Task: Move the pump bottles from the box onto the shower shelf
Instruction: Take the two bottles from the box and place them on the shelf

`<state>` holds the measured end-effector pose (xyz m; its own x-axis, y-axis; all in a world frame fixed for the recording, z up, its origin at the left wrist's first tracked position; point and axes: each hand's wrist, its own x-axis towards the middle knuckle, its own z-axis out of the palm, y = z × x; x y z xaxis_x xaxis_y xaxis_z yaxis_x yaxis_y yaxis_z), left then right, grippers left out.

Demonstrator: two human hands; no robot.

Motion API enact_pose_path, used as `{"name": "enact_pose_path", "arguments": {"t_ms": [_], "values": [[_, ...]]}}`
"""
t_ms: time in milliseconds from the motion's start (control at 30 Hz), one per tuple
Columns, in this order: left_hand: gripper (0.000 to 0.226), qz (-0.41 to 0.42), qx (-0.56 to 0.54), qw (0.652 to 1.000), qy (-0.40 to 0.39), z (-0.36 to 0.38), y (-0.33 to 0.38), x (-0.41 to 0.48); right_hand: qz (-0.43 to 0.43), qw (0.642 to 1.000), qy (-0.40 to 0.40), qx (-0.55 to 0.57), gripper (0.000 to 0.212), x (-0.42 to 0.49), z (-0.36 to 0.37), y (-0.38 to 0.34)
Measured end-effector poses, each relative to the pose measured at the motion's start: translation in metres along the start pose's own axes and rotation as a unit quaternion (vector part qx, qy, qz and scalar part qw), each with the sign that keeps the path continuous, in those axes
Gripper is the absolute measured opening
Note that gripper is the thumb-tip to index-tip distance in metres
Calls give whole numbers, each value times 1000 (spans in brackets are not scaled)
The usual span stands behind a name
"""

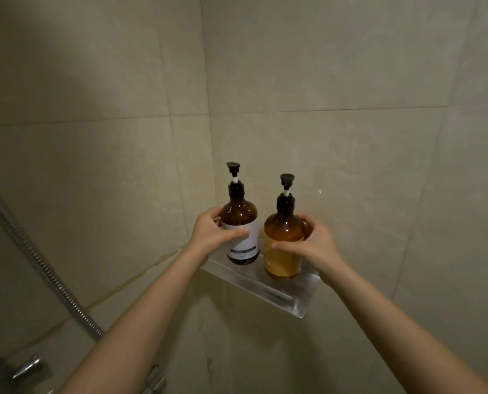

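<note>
Two amber pump bottles stand upright on a clear corner shower shelf [299,302]. The left bottle [241,214] has a white label and a black pump; my left hand [211,234] wraps around its left side with the thumb across the label. The right bottle [284,231] has a yellow label and a black pump; my right hand [313,245] grips its right side with the thumb on the label. Both bottles rest on the shelf, close beside each other without touching. The box is out of view.
Beige tiled walls meet in a corner behind the shelf. A metal shower hose [38,260] runs diagonally down the left wall to chrome tap fittings [23,368] at the bottom left.
</note>
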<state>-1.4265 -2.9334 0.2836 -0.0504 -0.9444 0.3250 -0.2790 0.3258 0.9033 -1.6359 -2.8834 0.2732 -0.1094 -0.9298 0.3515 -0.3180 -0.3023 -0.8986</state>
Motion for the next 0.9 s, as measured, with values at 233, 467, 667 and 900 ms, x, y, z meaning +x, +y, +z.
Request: {"name": "enact_pose_path", "arguments": {"t_ms": [233, 467, 667, 900], "values": [[52, -30, -30, 999, 16, 2, -32, 6, 30, 1000, -5, -8, 69, 1, 13, 27], [48, -30, -19, 999, -6, 2, -42, 16, 33, 999, -14, 1, 67, 7, 20, 35], [65, -28, 8, 998, -51, 3, -57, 25, 45, 999, -30, -3, 57, 12, 21, 38], [74, 11, 35, 997, -69, -6, -56, 24, 50, 997, -57, -9, 62, 14, 20, 41]]}}
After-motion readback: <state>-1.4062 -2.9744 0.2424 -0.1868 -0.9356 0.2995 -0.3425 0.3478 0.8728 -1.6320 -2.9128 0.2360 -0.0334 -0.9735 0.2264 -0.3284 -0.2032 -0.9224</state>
